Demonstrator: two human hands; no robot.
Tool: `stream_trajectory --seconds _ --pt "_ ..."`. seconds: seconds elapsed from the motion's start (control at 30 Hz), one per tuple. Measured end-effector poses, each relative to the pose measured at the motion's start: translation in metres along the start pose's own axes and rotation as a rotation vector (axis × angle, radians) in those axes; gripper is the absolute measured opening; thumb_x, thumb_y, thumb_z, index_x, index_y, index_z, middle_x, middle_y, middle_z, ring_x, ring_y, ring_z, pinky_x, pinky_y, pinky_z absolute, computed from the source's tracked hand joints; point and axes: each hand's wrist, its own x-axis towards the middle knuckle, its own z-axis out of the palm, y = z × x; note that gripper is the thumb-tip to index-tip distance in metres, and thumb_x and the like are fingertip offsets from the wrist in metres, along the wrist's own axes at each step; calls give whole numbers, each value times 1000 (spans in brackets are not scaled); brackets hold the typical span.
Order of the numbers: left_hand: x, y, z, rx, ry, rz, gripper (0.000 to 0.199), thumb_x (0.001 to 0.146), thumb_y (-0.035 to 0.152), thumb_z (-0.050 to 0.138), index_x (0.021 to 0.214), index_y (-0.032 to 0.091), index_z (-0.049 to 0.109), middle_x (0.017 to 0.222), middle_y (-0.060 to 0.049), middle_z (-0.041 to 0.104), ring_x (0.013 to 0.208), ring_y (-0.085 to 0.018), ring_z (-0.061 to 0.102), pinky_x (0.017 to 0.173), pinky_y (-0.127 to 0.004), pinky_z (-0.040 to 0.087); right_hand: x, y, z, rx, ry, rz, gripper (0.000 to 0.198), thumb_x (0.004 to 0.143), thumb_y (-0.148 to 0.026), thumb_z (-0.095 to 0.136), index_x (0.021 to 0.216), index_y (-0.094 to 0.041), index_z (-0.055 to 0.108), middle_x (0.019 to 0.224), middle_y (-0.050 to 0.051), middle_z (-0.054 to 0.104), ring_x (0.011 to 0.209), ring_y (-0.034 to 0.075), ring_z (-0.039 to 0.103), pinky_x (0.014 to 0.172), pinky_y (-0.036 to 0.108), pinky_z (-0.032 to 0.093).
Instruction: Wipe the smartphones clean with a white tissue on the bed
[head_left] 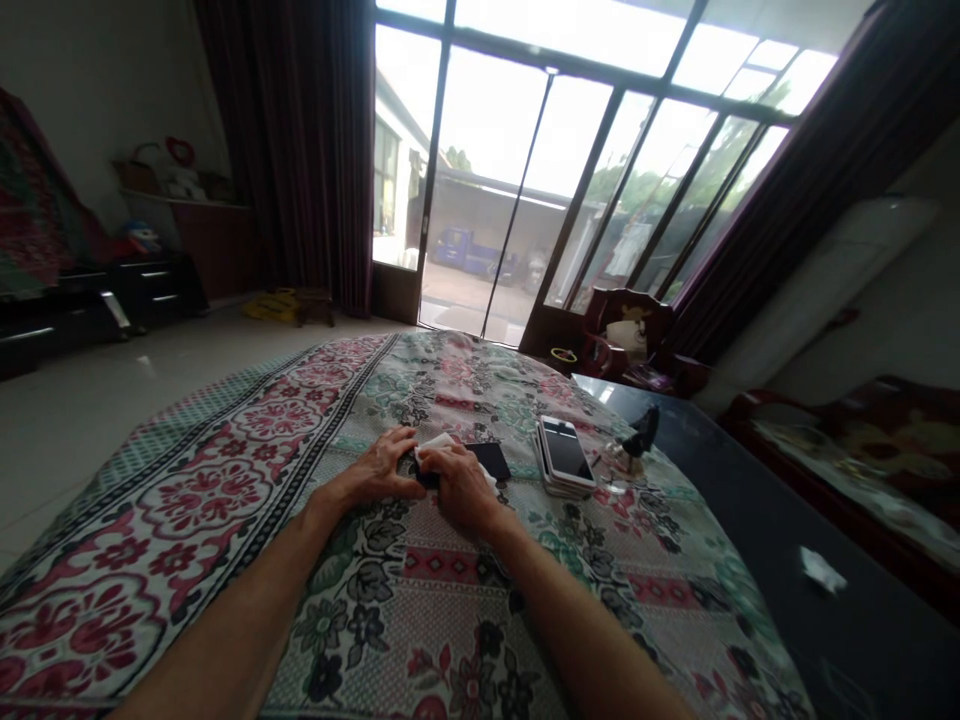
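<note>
A dark flat slab that looks like a phone (491, 461) lies on the patterned cloth (442, 610), partly hidden under my hands. My left hand (384, 464) curves around its left end, fingers at the far side and thumb at the near side. Bunched in my right hand (463, 487) is a white tissue (438, 442), which my fingers press down on the slab's surface. A bit of white also shows beside the right knuckles. To the right sits a stack of phones (568, 450), the top one white-framed with a dark screen.
A small black-topped object (640, 438), its kind unclear, stands right of the stack. Past the cloth's edge, a crumpled white tissue (823, 570) lies on a dark glossy tabletop (780, 500). A carved wooden chair (630, 325) stands behind, near glass doors (495, 200).
</note>
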Motion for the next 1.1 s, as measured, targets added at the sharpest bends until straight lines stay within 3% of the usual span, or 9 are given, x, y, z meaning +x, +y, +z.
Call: stream_trajectory --seconds 0.3,0.57,0.67,0.93,1.1 --pt "1 -2 3 102 -49 -12 81 65 51 75 134 14 56 156 -17 36 147 -34 24 120 -45 21 -42 -10 -10 -1 42 11 33 80 0 50 93 -23 69 122 1 69 113 19 59 99 34 40" --pt "-1 4 -1 97 -51 -29 82 64 52 75 134 13 56 155 -17 38 147 -35 24 120 -45 21 -49 29 -37 -165 269 371 39 78 2 42 95 -19 70 119 9 69 116 23 57 102 36 41" --pt "-1 6 0 76 -25 -27 77 63 50 76 130 17 59 153 -15 41 146 -36 27 119 -46 24 -50 31 -40 -195 317 429 42 76 3 40 99 -18 69 121 10 67 120 23 54 104 37 40" --pt "-1 5 13 98 95 29 69 57 50 80 115 17 67 141 -15 55 139 -37 39 116 -47 30 -35 -16 -4 -131 112 149 39 78 -3 48 109 -19 64 132 8 61 124 23 47 109 39 34" --pt "0 5 15 135 90 22 65 58 48 79 114 18 68 141 -14 55 138 -36 41 115 -46 31 -29 -17 0 -86 54 66 36 79 -3 49 107 -20 64 131 7 61 123 20 48 109 38 34"
